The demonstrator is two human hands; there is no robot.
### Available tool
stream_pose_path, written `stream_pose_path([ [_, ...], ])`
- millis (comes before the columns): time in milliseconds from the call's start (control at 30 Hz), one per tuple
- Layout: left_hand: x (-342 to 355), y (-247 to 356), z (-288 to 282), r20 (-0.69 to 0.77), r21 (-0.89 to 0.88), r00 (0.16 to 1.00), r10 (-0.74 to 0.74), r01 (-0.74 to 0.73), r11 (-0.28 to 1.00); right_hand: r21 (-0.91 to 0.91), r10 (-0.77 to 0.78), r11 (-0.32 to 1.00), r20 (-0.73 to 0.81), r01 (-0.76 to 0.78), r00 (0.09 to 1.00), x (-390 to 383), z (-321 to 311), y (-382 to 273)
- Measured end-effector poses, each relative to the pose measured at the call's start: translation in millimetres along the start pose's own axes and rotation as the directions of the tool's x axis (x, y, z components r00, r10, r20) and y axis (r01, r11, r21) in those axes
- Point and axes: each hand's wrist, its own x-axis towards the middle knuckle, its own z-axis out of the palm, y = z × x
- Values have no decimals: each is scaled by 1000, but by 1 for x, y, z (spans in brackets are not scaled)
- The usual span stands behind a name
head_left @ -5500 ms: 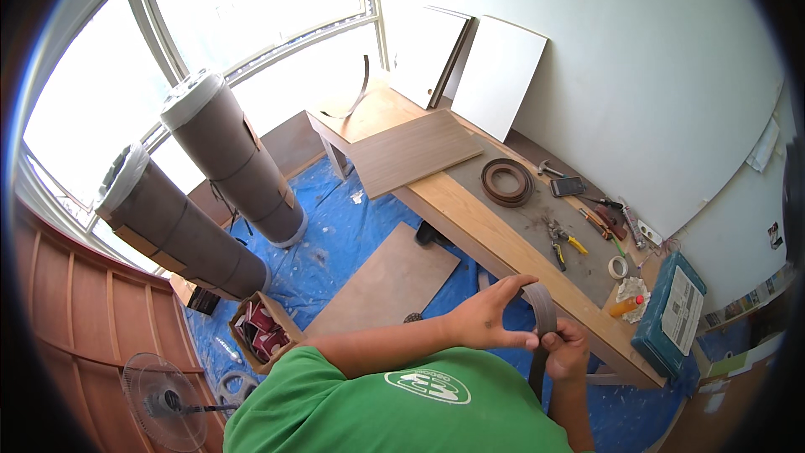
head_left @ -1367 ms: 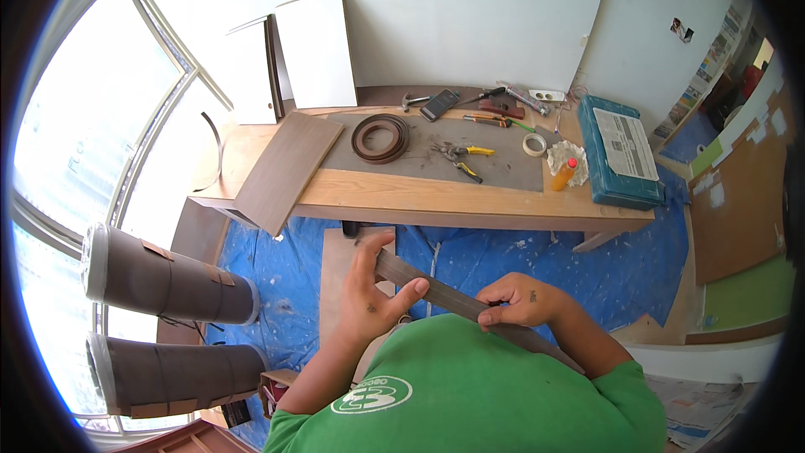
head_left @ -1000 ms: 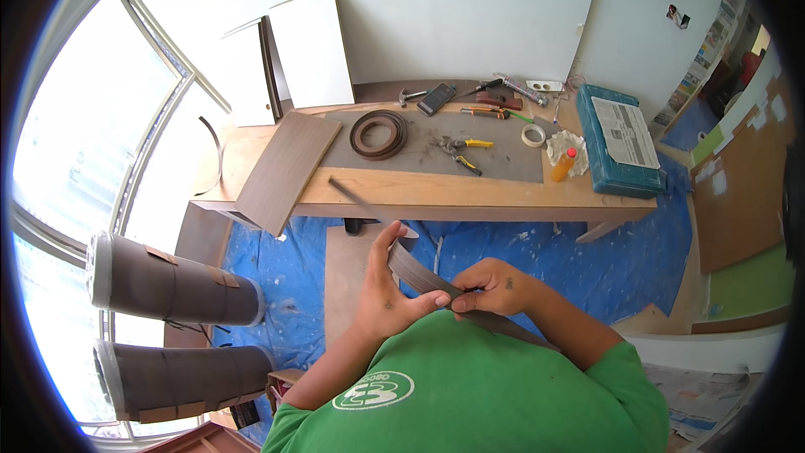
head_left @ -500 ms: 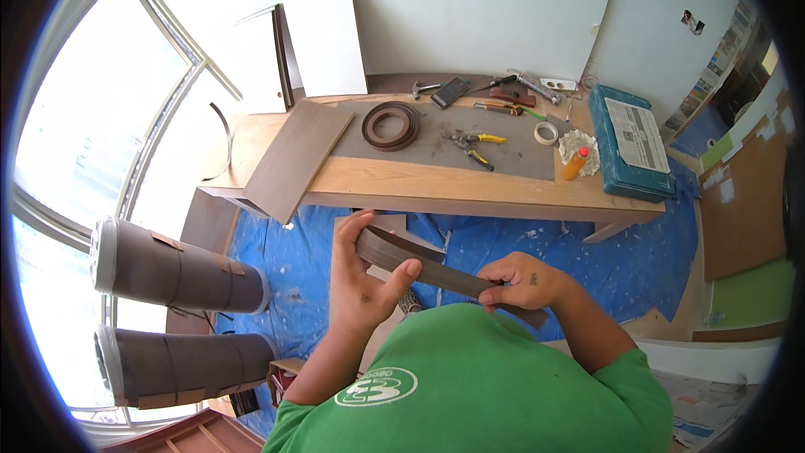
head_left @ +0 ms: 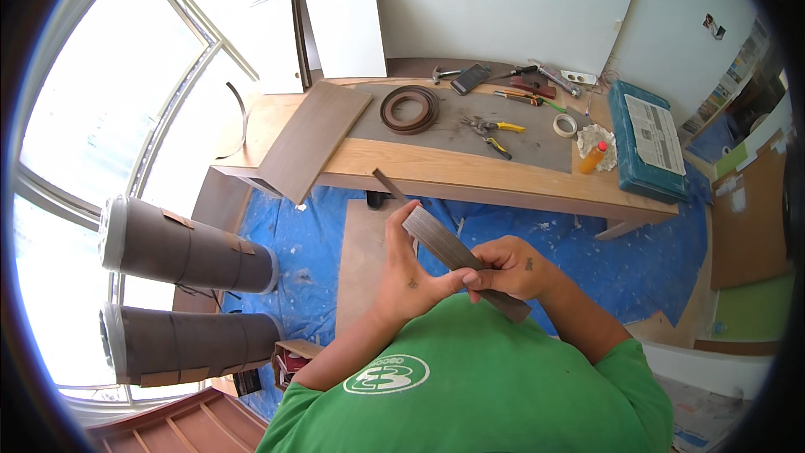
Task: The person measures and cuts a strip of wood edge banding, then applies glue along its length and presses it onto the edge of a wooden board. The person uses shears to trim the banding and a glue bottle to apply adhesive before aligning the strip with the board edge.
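Note:
Between my two hands, in front of my chest, is a flattened coil of grey-brown wood-grain edge banding point(head_left: 442, 237). My left hand point(head_left: 412, 271) curls around its far end, with the thumb stretched toward the right hand. My right hand point(head_left: 513, 267) pinches the coil's middle between thumb and fingers. A loose end of the banding point(head_left: 388, 184) sticks up past my left fingertips. The coil slants from upper left to lower right, its near end against the green shirt.
Beyond my hands a wooden workbench point(head_left: 402, 165) carries a brown board point(head_left: 314, 141), a banding roll point(head_left: 409, 109), yellow-handled pliers point(head_left: 501, 127), tape point(head_left: 564, 125), an orange bottle point(head_left: 593, 158) and a teal case point(head_left: 646, 147). Two wrapped rolls point(head_left: 201, 252) lie left, over blue sheeting point(head_left: 306, 239).
The coil has turned to a steeper slant and moved right in view. My left hand has come closer to the right one. A loose banding end now stands up beyond the left fingers.

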Motion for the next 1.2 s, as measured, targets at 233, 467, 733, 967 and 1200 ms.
stream_pose_path([
  [233, 9, -4, -11, -224, -120, 973, 51, -79, 990, -26, 72, 997, 77, -70, 994, -5, -3, -4],
  [467, 12, -1, -13, -193, -251, 977, -88, 38, 967, 12, 186, 982, 115, -189, 976, -14, -9, -4],
  [733, 13, -8, -6, -27, -245, 998, -62, 54, 968, -10, 69, 998, 102, -68, 992, -7, -3, -5],
  [967, 11, -10, 7, 147, -364, 974, -174, 216, 906, 116, -82, 991, 142, 66, 986, -3, -4, -10],
  [1200, 18, -13, 13, -108, -47, 986, 126, -132, 990, 145, -78, 988, 155, 56, 985, -6, -6, -11],
])
